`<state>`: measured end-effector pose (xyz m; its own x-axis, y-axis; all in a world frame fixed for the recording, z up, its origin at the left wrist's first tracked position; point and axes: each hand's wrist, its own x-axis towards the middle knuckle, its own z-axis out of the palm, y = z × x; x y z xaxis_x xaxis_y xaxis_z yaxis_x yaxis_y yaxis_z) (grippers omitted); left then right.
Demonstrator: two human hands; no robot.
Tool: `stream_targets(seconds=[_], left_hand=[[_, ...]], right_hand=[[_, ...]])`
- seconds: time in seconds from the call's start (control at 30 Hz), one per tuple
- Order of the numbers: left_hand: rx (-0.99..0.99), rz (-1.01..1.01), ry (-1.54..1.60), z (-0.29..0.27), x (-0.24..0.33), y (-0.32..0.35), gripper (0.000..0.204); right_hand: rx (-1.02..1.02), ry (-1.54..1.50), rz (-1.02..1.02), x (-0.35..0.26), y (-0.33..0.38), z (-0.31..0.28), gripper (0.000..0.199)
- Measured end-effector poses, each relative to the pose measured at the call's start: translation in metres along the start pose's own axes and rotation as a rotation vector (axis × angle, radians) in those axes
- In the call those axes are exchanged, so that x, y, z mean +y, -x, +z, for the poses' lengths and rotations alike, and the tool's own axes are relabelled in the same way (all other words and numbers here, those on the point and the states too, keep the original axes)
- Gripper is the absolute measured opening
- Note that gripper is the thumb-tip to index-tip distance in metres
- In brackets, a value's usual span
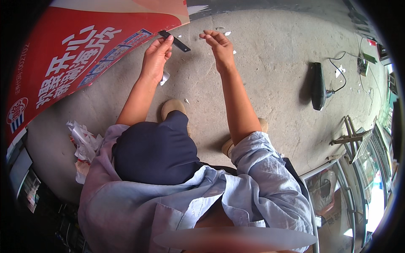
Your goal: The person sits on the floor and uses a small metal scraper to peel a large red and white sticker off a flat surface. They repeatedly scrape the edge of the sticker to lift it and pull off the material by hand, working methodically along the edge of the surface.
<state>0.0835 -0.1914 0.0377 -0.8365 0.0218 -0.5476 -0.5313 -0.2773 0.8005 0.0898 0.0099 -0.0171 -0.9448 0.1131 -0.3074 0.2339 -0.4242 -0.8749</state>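
My left hand (pixel 157 59) is closed round one end of a short, flat black strip (pixel 181 44) with a small hole near its free end. I cannot tell what kind of tool or part it is. Right beside that hand is the edge of a large red printed panel (pixel 46 46) with white lettering. My right hand (pixel 220 47) is raised above the floor, apart from the strip. Its thumb and fingers are pinched together, and whatever they hold, if anything, is too small to make out.
On the concrete floor (pixel 261 63) at the right lies a black hair dryer (pixel 319 86) with its cord. A folding stool (pixel 350 137) stands farther right. White scraps (pixel 228 33) are scattered about. A crumpled plastic bag (pixel 84 141) sits at my left.
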Motion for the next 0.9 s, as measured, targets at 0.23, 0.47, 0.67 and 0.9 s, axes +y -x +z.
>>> stream_targets(seconds=[0.23,0.47,0.67,0.9], left_hand=[[0.005,-0.007,0.002,0.004,0.002,0.002,0.016],[0.010,-0.009,0.016,0.006,0.002,0.004,0.015],[0.013,-0.007,0.019,0.008,0.004,0.006,0.015],[0.002,0.000,0.025,0.005,0.002,0.004,0.014]], right_hand=[[0.027,0.048,0.101,-0.005,0.004,0.003,0.023],[0.068,0.040,0.106,-0.002,0.004,0.001,0.025],[0.145,-0.120,0.240,-0.005,0.003,0.002,0.018],[-0.191,-0.862,0.383,-0.004,0.000,-0.009,0.011]])
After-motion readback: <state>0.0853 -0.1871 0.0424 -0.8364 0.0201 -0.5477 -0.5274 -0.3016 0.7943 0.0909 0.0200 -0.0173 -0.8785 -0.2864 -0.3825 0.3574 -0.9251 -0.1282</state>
